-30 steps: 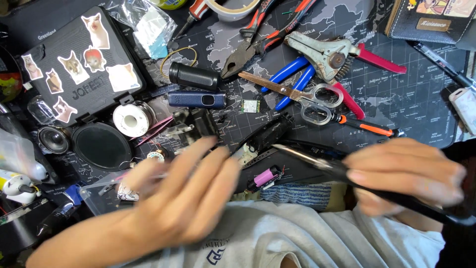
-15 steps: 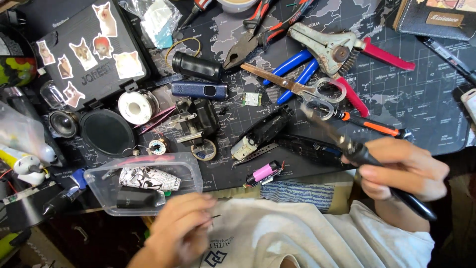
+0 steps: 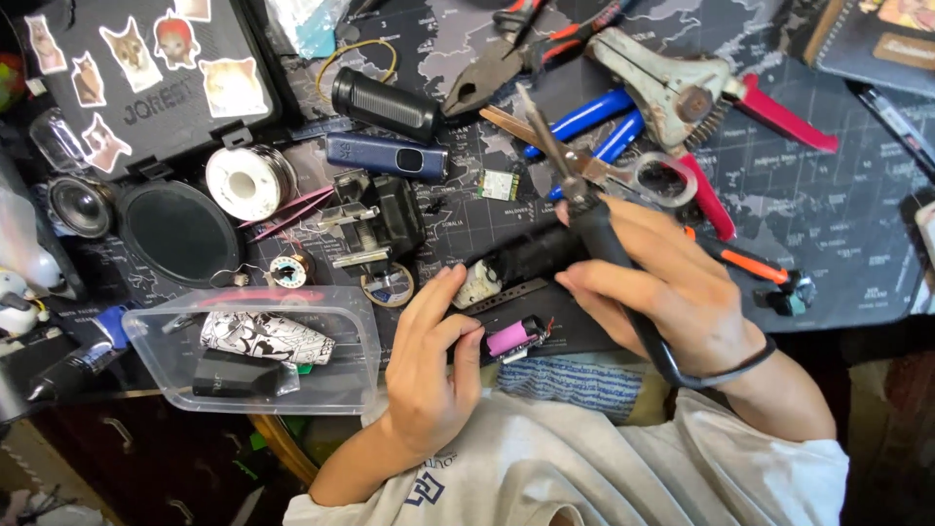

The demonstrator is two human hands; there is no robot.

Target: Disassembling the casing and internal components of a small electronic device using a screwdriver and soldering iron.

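Black iron [image 3: 584, 209] in right hand [image 3: 662, 292]; tools crowd.

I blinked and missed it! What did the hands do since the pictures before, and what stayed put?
The left hand came up from the table's near edge and now touches the small black device. The right hand, still gripping the soldering iron, swung its tip up over the scissors. The clear plastic box, solder spool and pliers stayed put.

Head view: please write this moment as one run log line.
right hand: grips soldering iron | left hand: touches black device | nearby: clear plastic box, scissors
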